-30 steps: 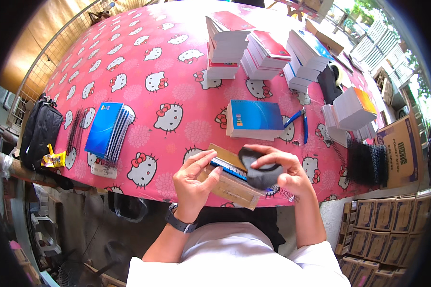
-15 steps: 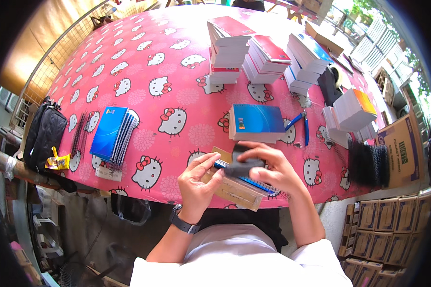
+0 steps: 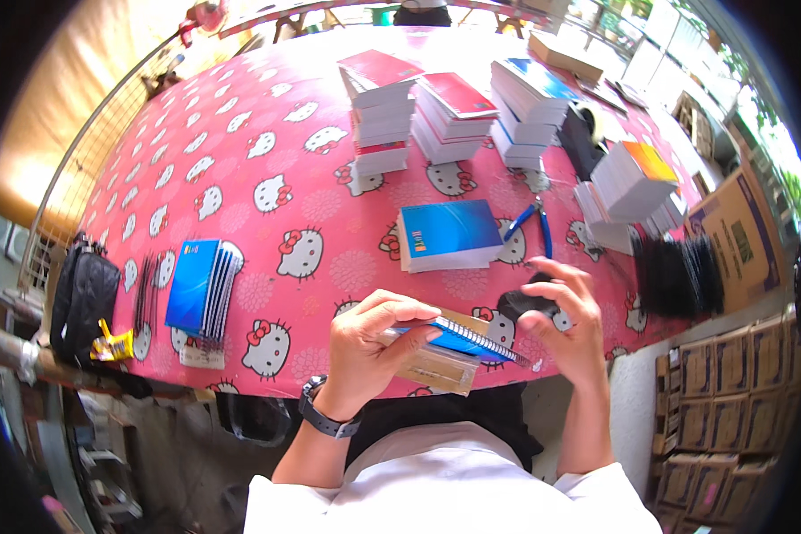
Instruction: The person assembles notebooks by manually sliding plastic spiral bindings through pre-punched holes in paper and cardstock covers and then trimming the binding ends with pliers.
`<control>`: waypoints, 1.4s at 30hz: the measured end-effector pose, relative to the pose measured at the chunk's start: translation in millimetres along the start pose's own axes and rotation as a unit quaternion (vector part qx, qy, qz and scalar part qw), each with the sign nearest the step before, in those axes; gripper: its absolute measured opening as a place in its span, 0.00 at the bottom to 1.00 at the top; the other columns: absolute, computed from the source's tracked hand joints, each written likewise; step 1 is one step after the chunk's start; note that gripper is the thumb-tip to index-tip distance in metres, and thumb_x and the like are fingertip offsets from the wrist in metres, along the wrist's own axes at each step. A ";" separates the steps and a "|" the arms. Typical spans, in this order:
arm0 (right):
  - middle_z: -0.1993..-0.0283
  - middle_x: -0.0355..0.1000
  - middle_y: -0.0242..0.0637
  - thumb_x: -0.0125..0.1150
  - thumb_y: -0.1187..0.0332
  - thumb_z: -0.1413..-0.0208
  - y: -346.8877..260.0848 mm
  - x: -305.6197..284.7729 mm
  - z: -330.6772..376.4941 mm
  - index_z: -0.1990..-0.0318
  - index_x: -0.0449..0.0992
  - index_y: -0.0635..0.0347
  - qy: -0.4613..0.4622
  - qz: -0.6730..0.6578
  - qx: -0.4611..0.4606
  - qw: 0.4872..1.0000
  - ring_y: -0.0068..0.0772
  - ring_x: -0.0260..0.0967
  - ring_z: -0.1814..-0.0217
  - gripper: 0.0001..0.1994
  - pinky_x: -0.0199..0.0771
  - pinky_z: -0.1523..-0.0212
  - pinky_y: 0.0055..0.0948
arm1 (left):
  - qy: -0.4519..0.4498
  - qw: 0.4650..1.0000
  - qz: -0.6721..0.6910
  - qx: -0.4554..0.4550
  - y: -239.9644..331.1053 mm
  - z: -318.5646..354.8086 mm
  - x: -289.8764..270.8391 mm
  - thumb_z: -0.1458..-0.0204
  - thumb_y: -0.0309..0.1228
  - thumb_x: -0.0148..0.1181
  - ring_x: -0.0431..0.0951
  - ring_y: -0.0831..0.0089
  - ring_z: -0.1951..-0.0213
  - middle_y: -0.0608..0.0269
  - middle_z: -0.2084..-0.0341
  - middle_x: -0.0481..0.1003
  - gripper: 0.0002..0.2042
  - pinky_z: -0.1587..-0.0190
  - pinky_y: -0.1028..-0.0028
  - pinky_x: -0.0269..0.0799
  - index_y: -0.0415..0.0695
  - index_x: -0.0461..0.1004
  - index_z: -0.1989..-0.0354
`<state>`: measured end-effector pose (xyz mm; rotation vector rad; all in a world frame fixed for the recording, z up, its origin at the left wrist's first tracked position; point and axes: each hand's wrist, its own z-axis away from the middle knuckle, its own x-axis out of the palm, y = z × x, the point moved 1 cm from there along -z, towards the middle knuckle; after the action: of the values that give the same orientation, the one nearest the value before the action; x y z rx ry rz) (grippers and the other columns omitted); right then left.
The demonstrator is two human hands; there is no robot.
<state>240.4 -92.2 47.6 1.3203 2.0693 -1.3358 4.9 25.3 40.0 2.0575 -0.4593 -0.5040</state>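
Observation:
My left hand (image 3: 374,343) pinches a blue spiral notebook (image 3: 461,336) between thumb and fingers, its wire coil running along the edge toward the right. Under the notebook lies a brown board-like block (image 3: 438,367) at the table's near edge. To the right, my right hand (image 3: 568,316) has its fingers spread, with nothing gripped. Just by its fingertips rests a black object (image 3: 514,306), partly hidden, whose kind I cannot make out. Beyond the hands sits a stack of blue-covered notepads (image 3: 449,231), with blue-handled pliers (image 3: 543,227) beside it.
Tall stacks of red-covered pads (image 3: 383,98) and blue-topped pads (image 3: 525,111) stand farther back. Yellow-topped pads (image 3: 636,182), black coils (image 3: 681,276) and a carton (image 3: 739,254) are at right. Finished-looking spiral notebooks (image 3: 196,289) and a black bag (image 3: 84,298) lie left.
My right hand has moved right, off the notebook, and let go of the black object, which now lies on the table. The notebook is tilted up more in my left hand.

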 end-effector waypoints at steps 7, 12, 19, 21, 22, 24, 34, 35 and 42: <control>0.59 0.75 0.39 0.67 0.77 0.53 -59.9 35.1 -9.6 0.55 0.75 0.61 0.010 -0.250 -0.037 0.967 0.35 0.73 0.62 0.16 0.74 0.63 0.29 | 0.008 1.000 0.021 0.006 9.7 -4.5 14.4 0.60 0.20 0.71 0.80 0.70 0.67 0.60 0.71 0.80 0.09 0.65 0.75 0.75 0.41 0.80 0.68; 0.62 0.74 0.39 0.66 0.76 0.51 -60.6 39.8 -7.6 0.58 0.75 0.61 0.031 -0.221 -0.064 0.973 0.37 0.71 0.66 0.12 0.71 0.67 0.31 | 0.017 1.000 0.021 0.014 4.7 -2.8 16.9 0.60 0.19 0.70 0.79 0.71 0.67 0.61 0.71 0.79 0.10 0.65 0.75 0.74 0.41 0.80 0.68; 0.71 0.67 0.36 0.72 0.69 0.55 -71.2 48.9 -13.6 0.66 0.74 0.61 0.036 -0.209 -0.060 0.975 0.35 0.67 0.69 0.13 0.70 0.72 0.29 | 0.026 0.997 -0.010 0.074 5.9 4.6 10.4 0.61 0.17 0.69 0.77 0.73 0.68 0.61 0.73 0.77 0.09 0.66 0.76 0.72 0.40 0.80 0.70; 0.71 0.68 0.37 0.70 0.69 0.53 -74.1 44.1 -13.3 0.67 0.74 0.62 0.034 -0.190 -0.068 0.979 0.36 0.67 0.69 0.11 0.70 0.72 0.29 | 0.025 0.995 -0.027 0.094 7.5 3.9 12.3 0.59 0.19 0.69 0.77 0.72 0.69 0.63 0.73 0.77 0.07 0.66 0.75 0.72 0.41 0.79 0.71; 0.71 0.68 0.38 0.68 0.70 0.51 -74.6 41.0 -12.3 0.67 0.74 0.63 0.029 -0.182 -0.063 0.981 0.36 0.67 0.69 0.09 0.70 0.71 0.30 | 0.019 0.995 -0.024 0.092 9.6 3.0 14.5 0.58 0.20 0.69 0.77 0.72 0.68 0.63 0.72 0.78 0.06 0.65 0.75 0.72 0.41 0.79 0.70; 0.70 0.70 0.39 0.65 0.70 0.48 -74.5 38.7 -12.3 0.66 0.74 0.64 0.039 -0.148 -0.081 0.985 0.38 0.67 0.69 0.07 0.70 0.70 0.31 | 0.026 0.999 -0.003 0.043 11.2 4.3 20.0 0.55 0.22 0.68 0.78 0.72 0.68 0.62 0.70 0.77 0.07 0.64 0.75 0.72 0.41 0.77 0.68; 0.45 0.68 0.41 0.61 0.53 0.44 -52.1 11.0 -30.2 0.48 0.69 0.63 0.166 -0.091 -0.051 0.981 0.37 0.64 0.44 0.24 0.63 0.46 0.36 | 0.421 0.905 0.040 -0.039 -1.1 1.2 -101.8 0.41 0.38 0.57 0.71 0.81 0.67 0.68 0.63 0.70 0.17 0.68 0.80 0.71 0.43 0.67 0.47; 0.44 0.67 0.40 0.62 0.53 0.44 -37.6 1.2 -26.6 0.48 0.69 0.62 0.194 -0.095 -0.011 0.976 0.35 0.63 0.43 0.24 0.62 0.45 0.36 | 0.457 0.889 0.027 0.020 -5.4 3.3 -129.6 0.41 0.36 0.58 0.72 0.81 0.67 0.68 0.65 0.68 0.16 0.72 0.81 0.71 0.45 0.67 0.47; 0.46 0.69 0.38 0.62 0.59 0.44 -6.6 16.7 0.8 0.54 0.74 0.58 0.068 -0.087 0.060 0.992 0.34 0.65 0.46 0.16 0.64 0.49 0.33 | 0.464 0.739 -0.467 -0.144 -74.5 77.2 -242.3 0.46 0.28 0.60 0.74 0.63 0.68 0.54 0.69 0.75 0.14 0.64 0.66 0.70 0.41 0.74 0.51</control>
<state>226.3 -85.0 39.2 1.3400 2.2726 -1.5015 -231.0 130.0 -20.1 1.8129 1.2322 -0.0200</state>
